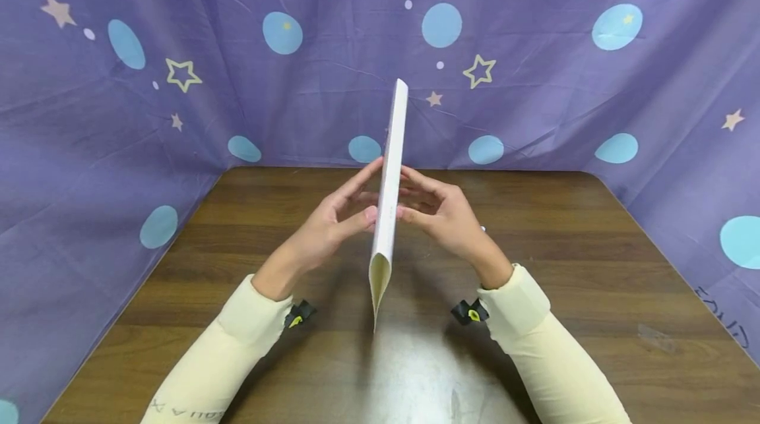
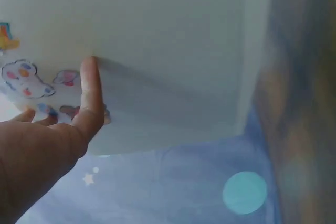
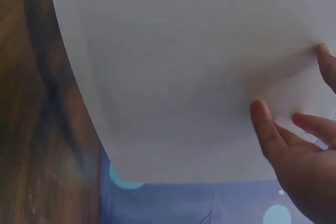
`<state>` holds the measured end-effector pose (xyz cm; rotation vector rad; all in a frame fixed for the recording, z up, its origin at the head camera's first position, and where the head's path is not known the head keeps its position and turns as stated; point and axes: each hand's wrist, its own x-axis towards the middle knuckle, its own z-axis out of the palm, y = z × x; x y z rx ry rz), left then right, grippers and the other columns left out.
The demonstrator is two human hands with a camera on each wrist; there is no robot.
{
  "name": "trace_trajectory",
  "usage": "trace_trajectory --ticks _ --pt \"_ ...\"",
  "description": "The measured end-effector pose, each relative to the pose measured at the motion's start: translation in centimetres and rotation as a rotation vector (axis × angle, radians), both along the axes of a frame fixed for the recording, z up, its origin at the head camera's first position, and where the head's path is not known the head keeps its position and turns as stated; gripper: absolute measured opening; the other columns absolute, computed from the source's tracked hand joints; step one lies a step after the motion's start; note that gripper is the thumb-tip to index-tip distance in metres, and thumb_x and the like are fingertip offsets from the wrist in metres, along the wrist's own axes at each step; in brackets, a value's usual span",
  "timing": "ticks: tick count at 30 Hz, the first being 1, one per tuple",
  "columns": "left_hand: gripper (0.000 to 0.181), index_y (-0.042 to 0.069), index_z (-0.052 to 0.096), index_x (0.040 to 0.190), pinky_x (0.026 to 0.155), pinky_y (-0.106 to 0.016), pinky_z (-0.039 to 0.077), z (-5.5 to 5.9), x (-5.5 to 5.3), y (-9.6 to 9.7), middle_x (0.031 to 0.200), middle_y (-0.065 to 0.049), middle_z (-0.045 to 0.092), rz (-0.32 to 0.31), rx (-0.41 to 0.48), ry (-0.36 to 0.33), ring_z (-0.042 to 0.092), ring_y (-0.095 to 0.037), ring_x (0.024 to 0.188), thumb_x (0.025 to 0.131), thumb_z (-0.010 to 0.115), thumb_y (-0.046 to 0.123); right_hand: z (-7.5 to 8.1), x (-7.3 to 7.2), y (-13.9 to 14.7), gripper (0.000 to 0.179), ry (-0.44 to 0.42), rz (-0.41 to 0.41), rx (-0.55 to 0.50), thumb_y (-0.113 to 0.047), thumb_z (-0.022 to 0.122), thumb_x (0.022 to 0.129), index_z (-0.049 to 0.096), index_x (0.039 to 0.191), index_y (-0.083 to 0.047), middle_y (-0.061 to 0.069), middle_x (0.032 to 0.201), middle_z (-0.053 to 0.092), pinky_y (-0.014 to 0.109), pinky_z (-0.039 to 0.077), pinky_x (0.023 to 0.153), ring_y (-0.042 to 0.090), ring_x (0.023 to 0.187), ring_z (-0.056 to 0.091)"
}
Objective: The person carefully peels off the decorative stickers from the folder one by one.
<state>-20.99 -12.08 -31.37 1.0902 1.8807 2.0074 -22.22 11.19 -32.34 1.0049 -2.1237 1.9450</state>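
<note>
A thin white folded sheet (image 1: 390, 173), like a card or booklet cover, stands on edge between both hands, its narrow folded side up. Its near end gapes a little and shows a cream inside. My left hand (image 1: 323, 226) presses thumb and fingertips on the left face. In the left wrist view, colourful cartoon pictures (image 2: 26, 80) show on that face beside the fingers. On the opposite side, my right hand (image 1: 448, 219) touches the plain white face (image 3: 157, 77) with spread fingertips. The fingers of both hands reach forward rather than curling round the sheet.
A brown wooden table (image 1: 564, 246) lies under the hands. Behind it and along both sides hangs a purple curtain (image 1: 332, 81) with stars and blue dots. A clear patch (image 1: 656, 338), like tape, lies on the table at the right.
</note>
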Motion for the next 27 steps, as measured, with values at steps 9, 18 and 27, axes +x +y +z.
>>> trace_trajectory --ticks 9,18,27 --pt "0.072 0.039 0.027 0.162 0.1 -0.05 0.051 1.2 0.9 -0.5 0.168 0.018 0.015 0.106 -0.294 0.17 0.042 -0.025 0.136 0.102 0.066 0.032 0.7 0.6 0.3 0.054 -0.106 0.067 -0.088 0.014 0.066 0.091 0.051 0.143 0.011 0.027 0.136 0.06 0.039 0.057 0.095 0.026 0.116 0.067" --pt "0.071 0.039 0.025 0.162 0.096 -0.045 0.055 0.5 0.1 -0.5 0.168 0.019 0.014 0.145 -0.406 0.212 0.042 -0.024 0.137 0.103 0.064 0.03 0.1 0.0 0.5 0.061 -0.359 0.191 -0.311 -0.027 0.057 0.106 0.043 0.143 0.02 0.017 0.13 0.065 0.04 0.055 0.097 0.023 0.115 0.067" --pt "0.071 0.037 0.028 0.162 0.086 -0.038 0.06 -0.4 -0.4 -0.2 0.168 0.015 0.018 0.17 -0.428 0.187 0.046 -0.024 0.13 0.103 0.065 0.024 -0.6 -0.7 0.6 0.056 -0.442 0.191 -0.304 -0.024 0.049 0.11 0.041 0.143 0.021 0.014 0.124 0.068 0.038 0.057 0.095 0.023 0.112 0.068"
